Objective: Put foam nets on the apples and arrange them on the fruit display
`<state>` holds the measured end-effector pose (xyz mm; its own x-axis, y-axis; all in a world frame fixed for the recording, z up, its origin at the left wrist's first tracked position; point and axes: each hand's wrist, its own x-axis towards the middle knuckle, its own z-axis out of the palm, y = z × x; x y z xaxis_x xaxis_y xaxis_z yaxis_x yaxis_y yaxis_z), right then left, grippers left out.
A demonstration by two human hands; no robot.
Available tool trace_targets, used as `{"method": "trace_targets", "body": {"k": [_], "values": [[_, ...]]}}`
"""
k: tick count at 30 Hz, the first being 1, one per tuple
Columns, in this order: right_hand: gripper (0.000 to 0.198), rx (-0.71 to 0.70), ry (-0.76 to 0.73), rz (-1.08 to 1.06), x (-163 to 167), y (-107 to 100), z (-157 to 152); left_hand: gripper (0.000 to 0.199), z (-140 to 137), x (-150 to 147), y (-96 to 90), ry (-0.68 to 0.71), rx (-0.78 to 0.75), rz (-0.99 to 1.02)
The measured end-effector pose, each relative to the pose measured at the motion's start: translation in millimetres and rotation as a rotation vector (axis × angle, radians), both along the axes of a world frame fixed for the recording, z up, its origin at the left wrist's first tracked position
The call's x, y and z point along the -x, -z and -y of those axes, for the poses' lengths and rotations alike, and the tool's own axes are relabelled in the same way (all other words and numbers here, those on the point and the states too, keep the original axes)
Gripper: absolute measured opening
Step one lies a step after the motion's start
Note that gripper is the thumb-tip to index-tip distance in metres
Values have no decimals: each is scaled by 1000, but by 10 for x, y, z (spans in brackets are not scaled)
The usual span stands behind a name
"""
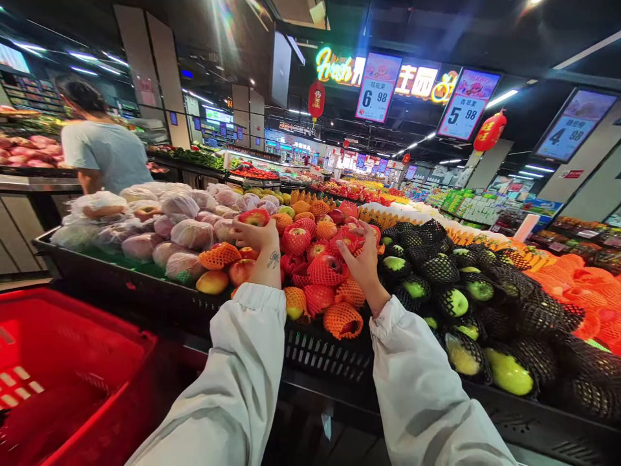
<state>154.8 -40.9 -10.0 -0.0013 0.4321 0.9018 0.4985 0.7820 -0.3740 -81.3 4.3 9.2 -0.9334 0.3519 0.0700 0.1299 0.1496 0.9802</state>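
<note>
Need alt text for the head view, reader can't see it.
A person's left hand holds a red apple over a supermarket fruit display; the right hand is curved at the net-sleeved apples, its grip unclear. Pale wrapped fruit lies left, green fruit in black nets right; a red shopping basket sits at lower left.

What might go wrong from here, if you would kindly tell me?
The red apple could slip, as the left hand seems to hold it mainly with the fingers. The right hand, close over the heaped apples, might dislodge some. The orange-netted fruit near the front edge of the black tray could then roll out.
</note>
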Motion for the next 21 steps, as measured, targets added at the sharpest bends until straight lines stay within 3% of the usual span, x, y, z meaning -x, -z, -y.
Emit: {"method": "trace_targets", "body": {"k": [4, 8, 17, 21], "values": [[60, 7, -24, -9, -9, -6, 8, 89, -17, -11, 82, 191, 180, -117], [62, 3, -41, -20, -17, -7, 1, 80, -73, -21, 149, 344, 326, -191], [60, 7, -27, 11, 24, -25, 32, 67, -139, -37, 137, 435, 364, -304], [60, 17, -31, 17, 27, -27, 43, 63, -94, -75, 83, 310, 281, -382]]}}
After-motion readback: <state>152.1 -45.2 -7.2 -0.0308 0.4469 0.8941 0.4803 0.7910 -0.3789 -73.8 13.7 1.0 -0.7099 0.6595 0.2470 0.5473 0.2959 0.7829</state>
